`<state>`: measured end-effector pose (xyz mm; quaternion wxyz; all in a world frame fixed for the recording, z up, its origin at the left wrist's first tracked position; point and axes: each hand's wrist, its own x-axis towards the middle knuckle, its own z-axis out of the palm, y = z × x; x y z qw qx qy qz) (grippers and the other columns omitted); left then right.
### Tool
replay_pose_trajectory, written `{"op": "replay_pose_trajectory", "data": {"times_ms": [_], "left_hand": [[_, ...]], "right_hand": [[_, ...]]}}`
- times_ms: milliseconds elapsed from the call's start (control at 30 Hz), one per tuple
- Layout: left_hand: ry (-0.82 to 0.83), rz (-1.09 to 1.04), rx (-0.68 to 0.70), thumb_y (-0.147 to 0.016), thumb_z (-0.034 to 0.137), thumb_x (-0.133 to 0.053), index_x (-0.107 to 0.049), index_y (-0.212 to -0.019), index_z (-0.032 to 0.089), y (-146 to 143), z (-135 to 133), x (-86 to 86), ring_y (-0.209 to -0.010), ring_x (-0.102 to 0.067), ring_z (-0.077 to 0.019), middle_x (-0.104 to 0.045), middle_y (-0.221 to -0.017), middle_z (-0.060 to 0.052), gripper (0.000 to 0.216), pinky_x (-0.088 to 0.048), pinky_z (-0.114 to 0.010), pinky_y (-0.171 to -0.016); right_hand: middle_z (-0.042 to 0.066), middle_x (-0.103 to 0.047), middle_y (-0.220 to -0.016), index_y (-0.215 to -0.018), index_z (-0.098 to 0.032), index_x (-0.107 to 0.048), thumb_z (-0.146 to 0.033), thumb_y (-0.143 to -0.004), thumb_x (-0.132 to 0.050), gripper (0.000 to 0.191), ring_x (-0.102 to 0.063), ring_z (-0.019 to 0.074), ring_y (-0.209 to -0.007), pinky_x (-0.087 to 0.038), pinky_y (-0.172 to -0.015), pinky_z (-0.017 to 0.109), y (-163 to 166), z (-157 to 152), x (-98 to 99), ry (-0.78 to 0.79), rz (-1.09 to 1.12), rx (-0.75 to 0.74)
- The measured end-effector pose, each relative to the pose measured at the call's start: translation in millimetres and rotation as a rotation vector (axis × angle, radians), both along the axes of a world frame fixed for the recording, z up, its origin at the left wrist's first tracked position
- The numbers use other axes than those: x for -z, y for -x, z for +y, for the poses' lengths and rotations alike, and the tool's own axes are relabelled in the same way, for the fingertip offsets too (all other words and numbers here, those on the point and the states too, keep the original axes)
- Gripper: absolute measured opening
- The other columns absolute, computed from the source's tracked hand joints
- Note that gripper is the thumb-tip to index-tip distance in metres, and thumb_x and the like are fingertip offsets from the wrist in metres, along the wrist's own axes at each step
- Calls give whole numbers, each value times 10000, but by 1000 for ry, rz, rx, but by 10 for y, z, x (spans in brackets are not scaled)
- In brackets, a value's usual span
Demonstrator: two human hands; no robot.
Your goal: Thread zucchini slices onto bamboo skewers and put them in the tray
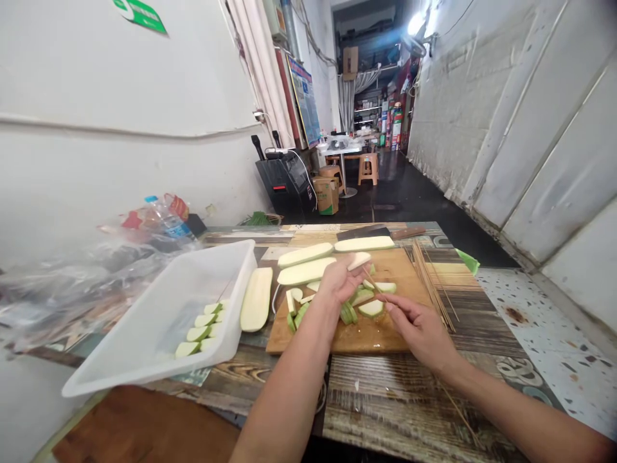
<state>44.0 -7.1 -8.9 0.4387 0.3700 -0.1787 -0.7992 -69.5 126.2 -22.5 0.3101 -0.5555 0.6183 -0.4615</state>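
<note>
Left hand [341, 281] over far half of cutting board [400, 334], around mid-width; fingers curled and clamped on a pale slice [359, 260], held up off the board. Right hand [418, 325] at the board's right side; thumb and index finger pinched together on a thin skewer [380, 294]. Skewer tip is right by the held slice; can't tell if it's in it. Another stretch of stick shows below the right wrist, toward the table's near right part; can't tell if it's the same piece.

Board sits on table [385, 392] with wood-plank print. Loose green-skinned slices [371, 308] lie on the board under and between the hands. Two long squash halves [307, 271] lie side by side at the board's far left corner, a third at its far edge. Cleaver [364, 232] beyond that, near the table's far edge, handle to the right. Skewer bundle [432, 292] along the board's right edge.

White bin [128, 350] toward table's left end; rows of slices [196, 334] inside, near its right wall. One squash piece [257, 299] between bin and board. Plastic bags [72, 276] and bottle [168, 220] past bin's far left side.
</note>
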Motion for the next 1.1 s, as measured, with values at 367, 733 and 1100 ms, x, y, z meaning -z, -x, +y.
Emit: {"op": "replay_pose_trajectory", "data": {"times_ms": [367, 733, 1100], "left_hand": [[-26, 2, 30, -893, 52, -486, -522, -999, 70, 17, 17, 6, -855, -707, -234, -675, -930, -177, 114, -606, -312, -712], [36, -30, 62, -847, 113, -606, -568, -839, 105, 30, 19, 39, -894, -696, -223, -696, -917, -165, 40, -578, -329, -809], [60, -48, 76, -906, 98, -487, -587, -823, 103, 41, 51, 24, -875, -698, -212, -708, -818, -133, 130, -578, -330, -810]], "right_hand": [[18, -645, -643, -946, -180, -762, -432, -815, -483, 397, -581, 185, -630, -455, -578, 267, -12, -38, 25, 26, -46, -12], [-27, -424, -472, -888, -175, -765, -440, -807, -492, 388, -452, 155, -527, -356, -503, 242, -8, -32, 13, -2, -70, 3], [-30, -456, -531, -897, -148, -728, -480, -793, -499, 416, -379, 118, -494, -272, -455, 221, 4, -49, 60, -50, -153, -1]]}}
